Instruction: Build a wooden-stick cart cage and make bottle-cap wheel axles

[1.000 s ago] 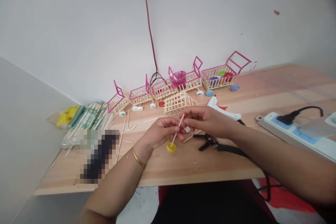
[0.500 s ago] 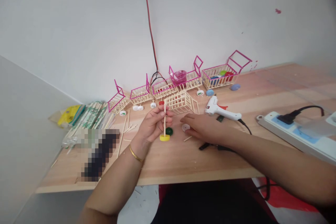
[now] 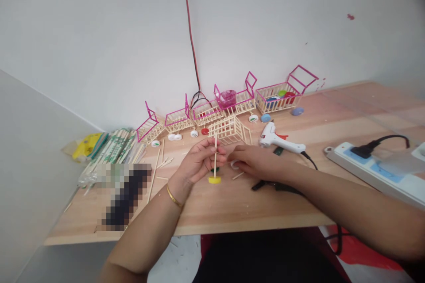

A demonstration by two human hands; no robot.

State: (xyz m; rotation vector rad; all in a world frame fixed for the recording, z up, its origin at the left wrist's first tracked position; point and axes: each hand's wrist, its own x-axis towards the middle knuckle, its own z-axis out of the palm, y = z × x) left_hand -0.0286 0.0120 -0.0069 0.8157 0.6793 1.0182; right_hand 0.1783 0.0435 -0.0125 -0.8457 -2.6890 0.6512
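Observation:
My left hand (image 3: 197,159) pinches a thin wooden stick (image 3: 215,152), held upright with a yellow bottle cap (image 3: 214,180) at its lower end. Close by on the right, the fingers of my right hand (image 3: 257,160) are closed on a white bottle cap (image 3: 234,165), which they partly cover. A dark green cap (image 3: 215,170) lies on the table behind the stick, mostly hidden. Just beyond both hands is an unpainted stick basket frame (image 3: 229,128), tipped over.
Pink-rimmed stick carts (image 3: 179,117) line the wall, with loose caps before them. A white glue gun (image 3: 280,139) and a power strip (image 3: 368,168) lie to the right. Bundled sticks (image 3: 114,150) and a blurred-out dark object (image 3: 128,196) are at left.
My left hand has shifted slightly right with the stick and yellow cap, closer to my right hand. The white cap has gone from lying face-up to tilted in my right fingers.

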